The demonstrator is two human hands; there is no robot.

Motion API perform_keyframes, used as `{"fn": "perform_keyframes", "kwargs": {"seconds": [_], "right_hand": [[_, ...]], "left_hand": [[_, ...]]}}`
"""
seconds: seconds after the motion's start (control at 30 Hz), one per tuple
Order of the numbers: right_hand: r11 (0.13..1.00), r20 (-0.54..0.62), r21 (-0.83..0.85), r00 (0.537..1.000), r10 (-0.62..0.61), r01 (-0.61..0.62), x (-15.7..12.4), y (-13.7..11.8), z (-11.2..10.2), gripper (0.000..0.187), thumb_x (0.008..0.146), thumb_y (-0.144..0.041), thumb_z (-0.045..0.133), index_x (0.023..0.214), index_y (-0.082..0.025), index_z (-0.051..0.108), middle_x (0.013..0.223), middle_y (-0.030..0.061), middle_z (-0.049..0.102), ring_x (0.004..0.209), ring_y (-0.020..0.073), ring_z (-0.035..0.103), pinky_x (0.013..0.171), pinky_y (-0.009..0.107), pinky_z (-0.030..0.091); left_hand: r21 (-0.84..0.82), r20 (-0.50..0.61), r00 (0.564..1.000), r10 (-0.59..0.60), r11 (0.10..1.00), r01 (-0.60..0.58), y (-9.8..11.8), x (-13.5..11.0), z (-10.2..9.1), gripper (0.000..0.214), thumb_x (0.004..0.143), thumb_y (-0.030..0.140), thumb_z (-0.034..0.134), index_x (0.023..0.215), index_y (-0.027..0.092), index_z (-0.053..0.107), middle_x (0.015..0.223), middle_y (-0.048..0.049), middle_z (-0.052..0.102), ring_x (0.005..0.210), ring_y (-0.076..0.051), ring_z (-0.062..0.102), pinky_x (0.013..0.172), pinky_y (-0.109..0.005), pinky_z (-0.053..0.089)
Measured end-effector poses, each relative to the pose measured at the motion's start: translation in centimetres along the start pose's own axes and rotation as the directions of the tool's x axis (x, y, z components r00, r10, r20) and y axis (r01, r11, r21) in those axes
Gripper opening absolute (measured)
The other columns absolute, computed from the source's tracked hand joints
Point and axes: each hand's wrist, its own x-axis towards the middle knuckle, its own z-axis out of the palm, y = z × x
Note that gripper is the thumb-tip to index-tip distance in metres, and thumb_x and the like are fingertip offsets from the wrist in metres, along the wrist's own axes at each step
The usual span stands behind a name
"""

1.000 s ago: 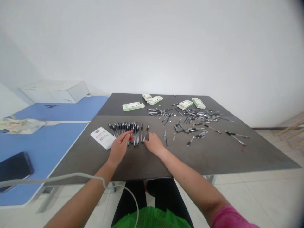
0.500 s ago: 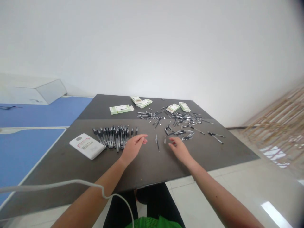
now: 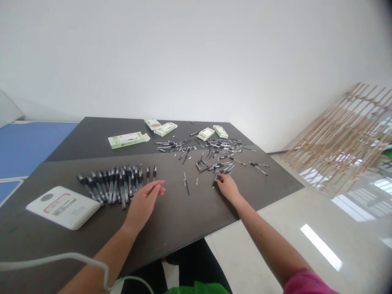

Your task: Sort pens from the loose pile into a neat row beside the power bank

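Left hand (image 3: 142, 200): on the dark table (image 3: 180, 220), near side, empty. Fingers together, loosely extended, tips pointing right. Fingertips (image 3: 160, 188) just beside the near right end of the pen row (image 3: 116, 185), not touching it as far as the view shows.

Right hand (image 3: 228, 188): right of centre, fingers bunched and tips down at the near edge of the loose pen pile (image 3: 214, 157), touching pens there. Cannot tell whether a pen is clamped between the fingers.

Pen row: black-and-clear pens lying side by side, left of centre, roughly parallel, tips toward the near left, with two set slightly apart at its right end. Single pen (image 3: 186, 183): alone on the table between the two hands, well clear of the row, just short of the pile.

Pile: pens and pen parts scattered across the far right of the table, crossing each other. Five pale green pen boxes (image 3: 128, 140) lie along the far side, beyond the pile and the row.

White flat box (image 3: 63, 207): near left corner, just left of the row. Pale cable (image 3: 61, 257) runs across the left forearm. Blue desk (image 3: 30, 139) sits far left. Wooden lattice (image 3: 346, 139) leans at right, on the tiled floor (image 3: 275, 237).
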Motion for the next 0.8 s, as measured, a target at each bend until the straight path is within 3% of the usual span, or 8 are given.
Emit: {"fn": "perform_keyframes", "kwargs": {"seconds": [0.1,0.17,0.33,0.43,0.57,0.67,0.8], "right_hand": [[1.0,-0.016,-0.02,1.0,-0.005,0.004,0.6,-0.1,0.0,0.035,0.086,-0.027,0.046,0.116,-0.015,0.059,0.102,0.0074,0.065,0.094,0.0162,0.059,0.084,0.023,0.041],[0.998,-0.043,-0.056,0.999,0.033,-0.036,1.3,1.1,-0.9,0.034,0.088,-0.027,0.041,0.115,-0.017,0.059,0.105,0.0068,0.065,0.097,0.0156,0.058,0.084,0.022,0.041],[0.942,-0.145,-0.211,0.962,0.233,-0.26,3.8,8.0,-5.2,0.039,0.091,-0.02,0.03,0.116,-0.011,0.058,0.114,0.0184,0.06,0.107,0.0238,0.056,0.088,0.031,0.041],[0.893,-0.157,-0.301,0.941,0.298,-0.334,5.5,12.4,-8.0,0.042,0.088,-0.018,0.037,0.126,-0.006,0.05,0.126,0.0263,0.049,0.118,0.0305,0.047,0.092,0.039,0.038],[0.873,-0.026,-0.399,0.955,0.294,-0.28,8.0,16.3,-9.9,0.058,0.078,-0.024,0.059,0.133,-0.013,0.043,0.138,0.0208,0.04,0.131,0.0322,0.031,0.1,0.042,0.032],[0.873,0.092,-0.439,0.955,0.28,-0.214,9.7,17.5,-10.0,0.057,0.078,-0.024,0.062,0.131,-0.013,0.045,0.132,0.0178,0.047,0.124,0.0287,0.041,0.098,0.038,0.036],[0.863,0.17,-0.481,0.95,0.263,-0.153,11.2,17.8,-9.8,0.039,0.086,-0.028,0.057,0.123,-0.015,0.051,0.123,0.0112,0.053,0.107,0.0228,0.055,0.089,0.042,0.046]], "left_hand": [[0.027,-0.012,1.0,-0.011,1.0,0.011,0.1,0.0,-0.2,0.04,0.082,0.047,0.048,0.105,0.018,0.065,0.085,-0.0046,0.071,0.079,-0.02,0.066,0.084,-0.034,0.048],[0.038,-0.018,1.0,-0.018,0.999,0.018,0.0,0.0,-0.4,0.041,0.082,0.047,0.048,0.105,0.019,0.064,0.085,-0.0044,0.071,0.08,-0.02,0.066,0.085,-0.035,0.048],[0.057,-0.028,0.999,-0.018,0.998,0.019,-0.4,0.0,-0.5,0.042,0.081,0.049,0.047,0.105,0.02,0.064,0.084,-0.004,0.071,0.08,-0.02,0.066,0.084,-0.034,0.049],[0.07,-0.024,1.0,-0.01,0.997,0.012,-0.5,0.1,-0.4,0.042,0.081,0.05,0.047,0.105,0.02,0.064,0.083,-0.004,0.071,0.08,-0.021,0.066,0.085,-0.035,0.049],[0.101,-0.023,1.0,-0.015,0.995,0.018,-0.2,0.2,-0.4,0.042,0.08,0.05,0.046,0.104,0.02,0.065,0.083,-0.0037,0.071,0.08,-0.021,0.066,0.084,-0.035,0.049],[0.113,-0.026,0.999,-0.031,0.993,0.034,0.0,0.2,-0.5,0.042,0.08,0.049,0.046,0.103,0.02,0.065,0.082,-0.0034,0.071,0.079,-0.021,0.066,0.085,-0.034,0.048],[0.106,-0.046,0.998,-0.041,0.993,0.046,-0.2,0.3,-0.5,0.042,0.08,0.048,0.046,0.103,0.019,0.065,0.081,-0.0037,0.071,0.078,-0.021,0.066,0.083,-0.034,0.049]]}}
